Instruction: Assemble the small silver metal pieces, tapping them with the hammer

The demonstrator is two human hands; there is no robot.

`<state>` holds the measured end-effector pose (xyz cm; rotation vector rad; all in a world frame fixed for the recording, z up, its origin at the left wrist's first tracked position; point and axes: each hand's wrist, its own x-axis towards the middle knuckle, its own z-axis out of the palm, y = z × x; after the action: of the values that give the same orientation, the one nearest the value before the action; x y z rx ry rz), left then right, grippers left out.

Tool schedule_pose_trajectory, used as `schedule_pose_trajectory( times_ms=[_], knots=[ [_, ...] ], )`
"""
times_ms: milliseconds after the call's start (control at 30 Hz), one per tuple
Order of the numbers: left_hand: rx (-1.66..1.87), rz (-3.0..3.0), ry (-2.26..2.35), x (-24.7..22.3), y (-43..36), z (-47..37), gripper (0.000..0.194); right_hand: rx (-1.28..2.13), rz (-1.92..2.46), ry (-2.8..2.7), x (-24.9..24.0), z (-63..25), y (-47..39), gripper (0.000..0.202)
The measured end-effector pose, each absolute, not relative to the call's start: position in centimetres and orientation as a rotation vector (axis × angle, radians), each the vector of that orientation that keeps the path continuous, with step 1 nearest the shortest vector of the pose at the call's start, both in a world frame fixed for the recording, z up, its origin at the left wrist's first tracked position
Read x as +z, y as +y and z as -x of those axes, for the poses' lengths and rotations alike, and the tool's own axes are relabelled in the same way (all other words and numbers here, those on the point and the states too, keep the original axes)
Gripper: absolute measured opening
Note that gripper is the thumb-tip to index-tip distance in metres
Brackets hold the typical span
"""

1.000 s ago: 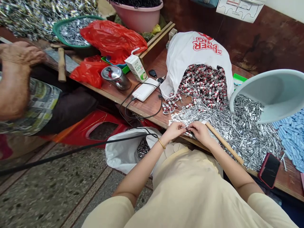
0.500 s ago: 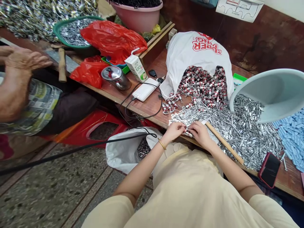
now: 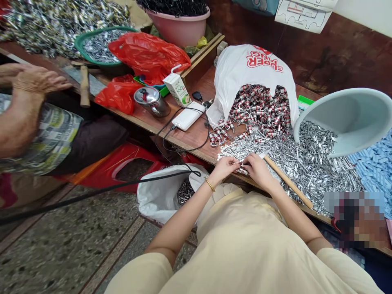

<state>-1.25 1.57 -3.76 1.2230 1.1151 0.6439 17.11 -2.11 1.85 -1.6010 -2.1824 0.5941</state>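
My left hand [image 3: 227, 166], with a gold bangle at the wrist, is closed at the table's front edge, its fingertips pinched on a small metal part. Close beside it, nearly touching, my right hand [image 3: 256, 167] is also closed at the same small part, mostly hidden by the fingers. Just under the fingertips lies a small red-and-silver piece [image 3: 243, 171]. Behind my hands spread loose flat metal parts [image 3: 234, 151]. Red-and-silver hooked pieces [image 3: 263, 110] spill from a white plastic bag [image 3: 241, 61]. A wooden-handled tool [image 3: 288, 182] lies right of my right hand.
A grey basin [image 3: 361, 118] tips over the metal pile at right, near light-blue pieces [image 3: 373, 167]. Left are a white power bank [image 3: 188, 116] with cable, a metal mug [image 3: 151, 102] and a drink carton [image 3: 177, 87]. Another person's hands [image 3: 39, 79] are far left. A white sack [image 3: 156, 194] stands below.
The view has shifted slightly, so the table's things sit a little differently. My hands stay together at the edge, with slight finger movement. The phone's place at right is now pixelated.
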Motion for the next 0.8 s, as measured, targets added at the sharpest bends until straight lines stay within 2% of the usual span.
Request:
schedule_pose_trajectory(
  times_ms=[67,167,267,367,533,633,800],
  knots=[
    [0.662,-1.283,1.166,-3.9,1.3,1.2,0.014,0.389,1.674,-2.155,2.6,-19.0,-3.8,0.014],
    [0.666,-1.327,1.219,-3.9,1.0,1.1,0.011,0.087,2.043,-2.152,3.2,-23.2,-6.9,0.018],
    [0.659,-1.322,1.233,-3.9,0.9,1.0,0.010,0.124,2.317,-2.169,3.2,-26.7,-9.0,0.015],
    [0.656,-1.326,1.223,-3.8,1.0,1.0,0.011,0.336,2.229,-2.148,3.5,-28.1,-9.5,0.015],
    [0.646,-1.329,1.226,-3.7,1.1,1.0,0.011,0.577,1.910,-2.196,5.4,-27.1,-9.9,0.029],
    [0.624,-1.311,1.229,-3.6,1.2,1.0,0.013,0.502,1.786,-2.375,6.5,-26.0,-10.3,0.043],
    [0.620,-1.338,1.213,-3.6,1.4,1.1,0.016,0.225,1.867,-2.576,7.3,-24.5,-10.2,0.056]
  ],
)
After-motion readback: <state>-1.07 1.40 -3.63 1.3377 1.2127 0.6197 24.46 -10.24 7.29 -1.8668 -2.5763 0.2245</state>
